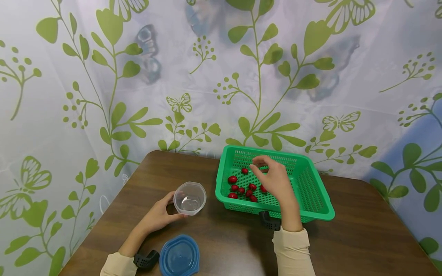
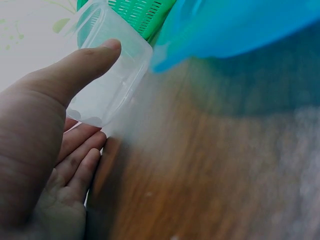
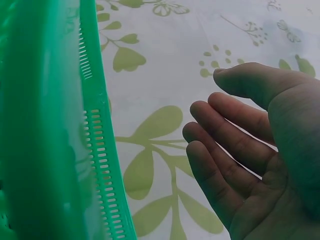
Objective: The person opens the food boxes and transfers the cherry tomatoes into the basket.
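My left hand (image 1: 159, 215) grips a small clear plastic tub (image 1: 190, 199) by its side, its open top facing the head camera. In the left wrist view the thumb (image 2: 95, 60) lies along the tub's wall, with nothing visible inside. To the right stands a green plastic basket (image 1: 241, 207), with several small red fruits like cherry tomatoes (image 1: 233, 179) on its bottom, mostly toward the left. Over the basket hovers my right hand (image 1: 274, 177); its fingers are loosely bent with thumb apart, and the right wrist view shows nothing in it.
A blue plastic lid (image 1: 179, 256) lies on the brown wooden table (image 1: 228, 245), near the left wrist. Behind the table hangs a white cloth (image 1: 207, 96) with green leaves and butterflies. Each wrist wears a black camera mount (image 1: 146, 260).
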The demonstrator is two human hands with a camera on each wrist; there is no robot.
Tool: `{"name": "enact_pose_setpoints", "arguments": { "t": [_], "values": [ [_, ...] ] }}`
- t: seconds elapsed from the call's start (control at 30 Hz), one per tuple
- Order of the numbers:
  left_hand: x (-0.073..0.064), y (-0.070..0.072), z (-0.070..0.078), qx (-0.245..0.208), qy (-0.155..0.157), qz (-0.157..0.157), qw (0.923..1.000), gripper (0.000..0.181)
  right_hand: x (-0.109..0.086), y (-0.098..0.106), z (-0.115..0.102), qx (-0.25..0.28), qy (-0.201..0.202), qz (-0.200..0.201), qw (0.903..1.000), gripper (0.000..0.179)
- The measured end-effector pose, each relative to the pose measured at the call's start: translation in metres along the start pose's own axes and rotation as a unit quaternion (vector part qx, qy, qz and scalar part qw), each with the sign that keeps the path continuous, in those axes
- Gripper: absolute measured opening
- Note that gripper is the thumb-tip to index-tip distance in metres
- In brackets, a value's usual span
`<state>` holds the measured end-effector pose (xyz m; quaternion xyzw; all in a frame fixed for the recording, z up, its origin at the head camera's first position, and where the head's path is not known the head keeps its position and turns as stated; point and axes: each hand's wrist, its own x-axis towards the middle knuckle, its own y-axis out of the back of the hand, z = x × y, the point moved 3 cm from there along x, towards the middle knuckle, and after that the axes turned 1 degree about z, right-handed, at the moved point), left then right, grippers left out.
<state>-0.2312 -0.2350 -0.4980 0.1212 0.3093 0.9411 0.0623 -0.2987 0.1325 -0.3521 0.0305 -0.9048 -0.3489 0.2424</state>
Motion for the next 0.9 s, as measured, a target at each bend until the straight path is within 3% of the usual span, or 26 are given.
{"name": "enact_pose_setpoints", "arguments": {
  "t": [0.27,0.67,0.9],
  "values": [
    [0.002,0.0,0.002,-0.006,-0.016,0.001,0.9998,0.081,-0.002,0.0,0.001,-0.007,0.0,-0.002,1.0,0.026],
    [0.008,-0.003,0.003,-0.001,-0.013,0.009,0.9999,0.081,-0.008,0.013,0.006,-0.028,0.008,0.006,0.9996,0.025],
    [0.013,0.003,0.005,0.005,-0.017,0.012,0.9998,0.094,-0.011,0.024,0.007,-0.046,0.018,0.012,0.9987,0.029]
  ]
}}
